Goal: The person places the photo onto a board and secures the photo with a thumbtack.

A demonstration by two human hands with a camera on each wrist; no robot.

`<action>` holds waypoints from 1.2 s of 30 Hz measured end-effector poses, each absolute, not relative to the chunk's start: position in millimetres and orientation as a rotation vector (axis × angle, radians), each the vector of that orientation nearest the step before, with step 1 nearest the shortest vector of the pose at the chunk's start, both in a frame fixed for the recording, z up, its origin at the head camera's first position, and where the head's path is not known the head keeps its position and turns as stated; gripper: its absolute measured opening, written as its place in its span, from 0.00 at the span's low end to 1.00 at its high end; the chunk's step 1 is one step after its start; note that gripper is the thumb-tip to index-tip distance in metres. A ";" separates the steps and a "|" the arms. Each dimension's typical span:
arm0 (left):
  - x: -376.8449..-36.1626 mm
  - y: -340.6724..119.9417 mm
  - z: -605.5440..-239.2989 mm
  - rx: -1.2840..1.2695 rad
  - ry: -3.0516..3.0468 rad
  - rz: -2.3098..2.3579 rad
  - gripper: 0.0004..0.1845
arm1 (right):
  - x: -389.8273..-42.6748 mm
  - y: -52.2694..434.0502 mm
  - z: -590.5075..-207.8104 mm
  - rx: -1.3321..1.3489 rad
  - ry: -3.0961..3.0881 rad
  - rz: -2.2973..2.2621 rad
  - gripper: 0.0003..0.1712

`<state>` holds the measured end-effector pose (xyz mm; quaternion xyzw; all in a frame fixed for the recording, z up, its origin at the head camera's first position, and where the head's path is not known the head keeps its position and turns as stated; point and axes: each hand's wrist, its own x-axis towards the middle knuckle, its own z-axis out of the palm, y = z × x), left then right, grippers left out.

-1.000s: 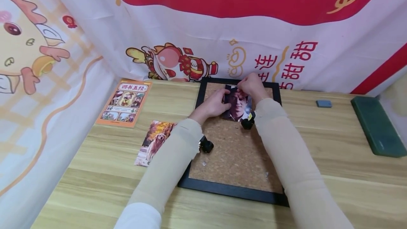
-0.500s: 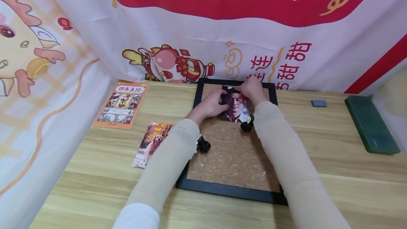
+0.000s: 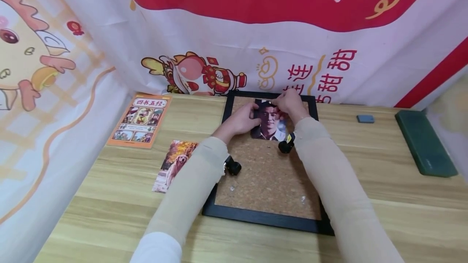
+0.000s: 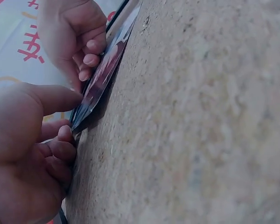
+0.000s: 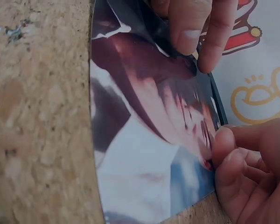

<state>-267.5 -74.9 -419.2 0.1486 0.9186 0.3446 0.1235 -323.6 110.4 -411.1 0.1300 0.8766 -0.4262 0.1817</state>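
A photo of a person's portrait (image 3: pixel 269 121) lies on the upper part of a black-framed corkboard (image 3: pixel 268 165). My left hand (image 3: pixel 241 120) grips the photo's left edge between thumb and fingers; the left wrist view shows the thumb over its face. At the photo's top edge, the thumb and forefinger of my right hand (image 3: pixel 290 104) pinch a small pale pushpin, mostly covered by the fingertips. In the right wrist view the photo (image 5: pixel 140 98) bows slightly, with the right fingertips close against its top edge.
Clear pushpins (image 3: pixel 303 200) are at the corkboard's lower part. To its left lie a dog photo (image 3: pixel 177 165), partly under the left sleeve, and an orange-edged booklet (image 3: pixel 140 120). A blue block (image 3: pixel 365 119) and a green slab (image 3: pixel 425 143) lie right. A printed cloth (image 3: pixel 204 27) hangs behind.
The head view has shifted slightly. My right wrist has dipped a little while its fingertips stay at the photo's top edge. My left hand keeps its place at the left edge.
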 end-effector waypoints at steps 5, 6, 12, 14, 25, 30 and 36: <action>-264.1 -77.6 -417.6 0.484 2.672 1.125 0.24 | -313.4 118.5 -401.4 0.310 2.405 -1.337 0.14; -262.8 -79.3 -416.6 0.486 2.673 1.146 0.23 | -311.0 120.1 -398.8 0.297 2.393 -1.365 0.14; -251.8 -96.3 -406.3 0.494 2.686 1.212 0.22 | -296.7 131.2 -384.9 0.153 2.414 -1.430 0.17; -248.2 -103.4 -402.7 0.510 2.672 1.213 0.21 | -291.2 136.9 -382.2 0.108 2.434 -1.424 0.18; -208.5 -146.7 -392.5 0.565 2.654 1.158 0.20 | -240.2 189.6 -379.0 0.022 2.538 -1.326 0.21; -187.9 -168.5 -391.2 0.522 2.649 1.121 0.19 | -212.7 214.4 -379.3 -0.065 2.569 -1.309 0.23; -163.6 -192.2 -392.3 0.444 2.688 1.097 0.19 | -185.1 238.2 -385.2 -0.121 2.603 -1.242 0.22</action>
